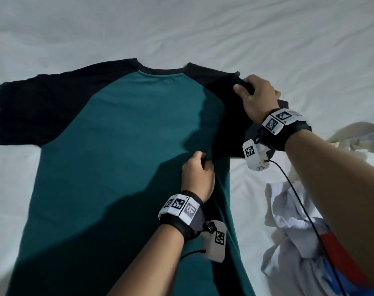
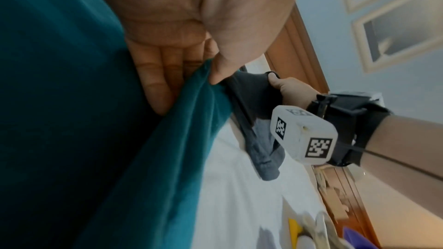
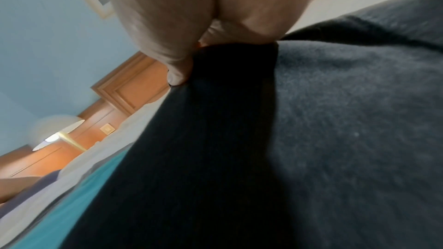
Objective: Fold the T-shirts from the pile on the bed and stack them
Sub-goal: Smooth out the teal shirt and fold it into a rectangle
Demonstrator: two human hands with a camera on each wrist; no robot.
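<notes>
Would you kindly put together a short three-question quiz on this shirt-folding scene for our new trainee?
1. True or false: the teal T-shirt lies spread on the white bed sheet with its black sleeves out.
2. Which hand grips the black sleeve? A) left hand B) right hand C) neither
3. Fill in: the pile of unfolded clothes lies to the person's ____ of the shirt.

Key:
1. True.
2. B; the left hand pinches teal fabric near the side seam.
3. Right.
</notes>
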